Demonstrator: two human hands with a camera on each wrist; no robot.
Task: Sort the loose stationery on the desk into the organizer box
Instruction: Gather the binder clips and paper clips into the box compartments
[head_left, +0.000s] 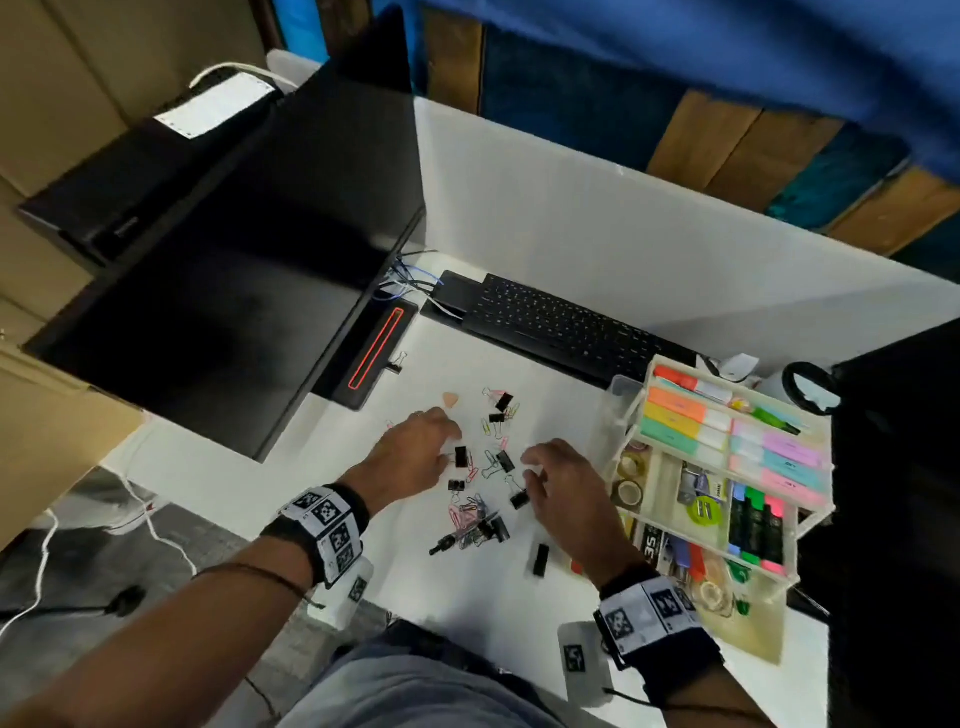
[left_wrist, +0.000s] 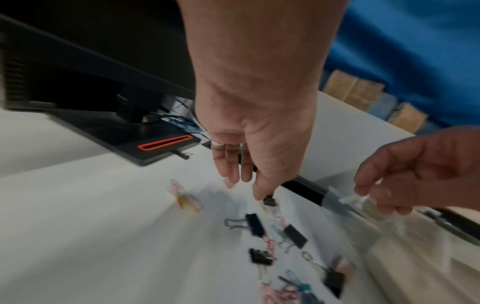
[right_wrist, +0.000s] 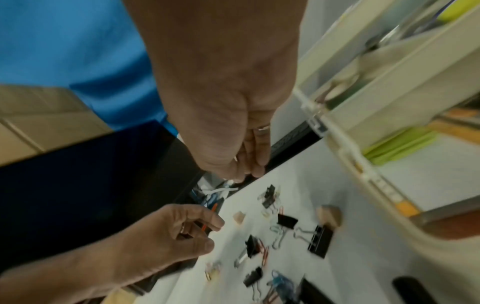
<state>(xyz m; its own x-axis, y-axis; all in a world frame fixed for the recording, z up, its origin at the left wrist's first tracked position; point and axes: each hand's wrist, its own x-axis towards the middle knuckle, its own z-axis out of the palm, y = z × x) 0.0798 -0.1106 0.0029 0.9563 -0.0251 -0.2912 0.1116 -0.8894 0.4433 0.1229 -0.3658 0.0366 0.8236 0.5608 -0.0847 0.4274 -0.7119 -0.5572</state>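
Observation:
Black binder clips (head_left: 503, 461) and coloured paper clips (head_left: 470, 514) lie scattered on the white desk (head_left: 363, 499). My left hand (head_left: 451, 441) hovers at the left of the scatter, fingers relaxed and pointing down. Its thumb tip is next to a small black clip (left_wrist: 270, 201). My right hand (head_left: 530, 467) hovers at the right of the scatter with loosely curled fingers (left_wrist: 369, 187) and holds nothing. A binder clip (head_left: 519, 500) lies just under its thumb. The cream organizer box (head_left: 644, 397) stands to the right and holds highlighters, sticky notes and tape rolls.
A black monitor (head_left: 234, 286) with a red-lined base (head_left: 376, 356) stands at the left, and a black keyboard (head_left: 561, 327) lies behind the clips. A peach eraser-like piece (head_left: 450, 400) lies beyond my left hand. A small black block (head_left: 540, 560) lies near the front edge.

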